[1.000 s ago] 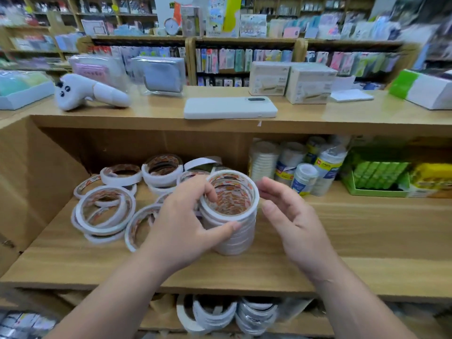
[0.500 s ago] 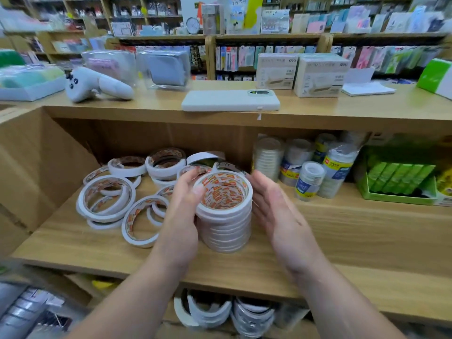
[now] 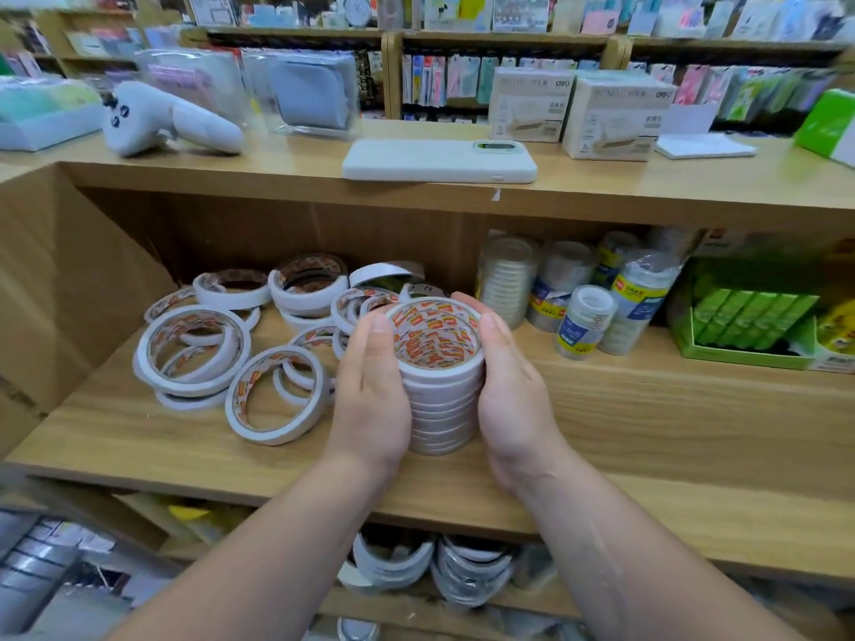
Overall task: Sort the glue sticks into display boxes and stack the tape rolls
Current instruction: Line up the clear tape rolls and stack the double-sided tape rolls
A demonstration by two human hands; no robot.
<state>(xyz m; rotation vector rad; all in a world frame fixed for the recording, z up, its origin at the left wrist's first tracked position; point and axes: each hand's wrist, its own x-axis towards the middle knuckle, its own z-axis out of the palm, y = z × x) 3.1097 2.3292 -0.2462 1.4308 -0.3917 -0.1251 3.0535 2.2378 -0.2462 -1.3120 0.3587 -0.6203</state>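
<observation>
White tape rolls stand as one stack [image 3: 439,390] near the front middle of the shelf [image 3: 647,409], with the printed core of the top roll facing up.

**Change of contact.** One second ago, the left hand [image 3: 372,395] reached over the top roll and the right hand [image 3: 513,395] stood apart from the stack. Half a second ago, both hands flanked the stack with a gap on each side. We now see both gaps closed, with each palm lying against a side of the column.

**State of the fingers.** The left fingers [image 3: 377,330] are held together, nearly straight, and pressed flat on the left side. The right fingers [image 3: 490,326] are also together, and they bend slightly round the far rim of the top roll. Neither hand pinches a roll.

**Meaning for the task.** We judge this to be a squaring step: pressure from both sides aligns the rolls so that the column stands true. The stack appears upright and even.

**Remaining work.** Many loose rolls [image 3: 194,358] lie flat or overlapped to the left of the stack, so stacking is only partly done. A green display box [image 3: 740,358] sits well apart at the right. We cannot tell whether its green packs are glue sticks.
</observation>
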